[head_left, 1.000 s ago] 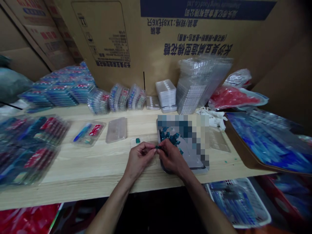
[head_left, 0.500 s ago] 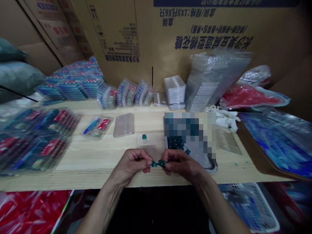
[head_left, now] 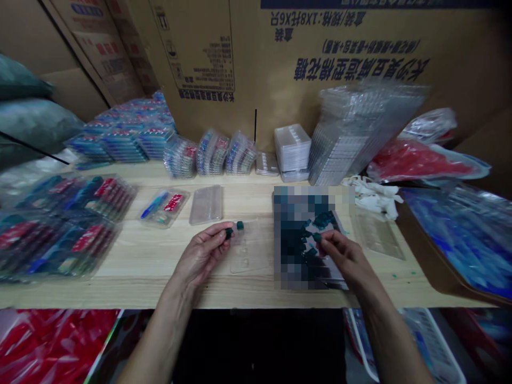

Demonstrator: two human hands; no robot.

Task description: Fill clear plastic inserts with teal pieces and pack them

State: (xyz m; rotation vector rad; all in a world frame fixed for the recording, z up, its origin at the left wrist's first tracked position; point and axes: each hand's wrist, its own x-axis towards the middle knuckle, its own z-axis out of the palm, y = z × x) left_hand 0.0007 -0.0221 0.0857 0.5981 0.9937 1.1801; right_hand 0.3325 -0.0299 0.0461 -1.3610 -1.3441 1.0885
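A small dark green piece [head_left: 229, 233] is pinched between the thumb and fingers of my left hand [head_left: 204, 253], over the left edge of a clear plastic tray [head_left: 256, 256]. Another green piece [head_left: 240, 225] lies in that tray's upper left part. My right hand [head_left: 346, 253] pinches a green piece [head_left: 317, 237] above a grey tray [head_left: 340, 280] with many loose dark green pieces in it. Much of the grey tray is hidden by pixelation.
An empty clear tray [head_left: 206, 205] and a filled pack [head_left: 165, 208] lie left of centre. Filled packs [head_left: 92, 240] are stacked at the left. Clear trays [head_left: 340, 138] stand behind. A box of blue packets [head_left: 460, 234] is at the right; white gloves [head_left: 376, 197] lie near it.
My hands were together at the table's front edge, both on green pieces. Now they are apart: the left has moved up and left, the right has moved right over the grey tray.
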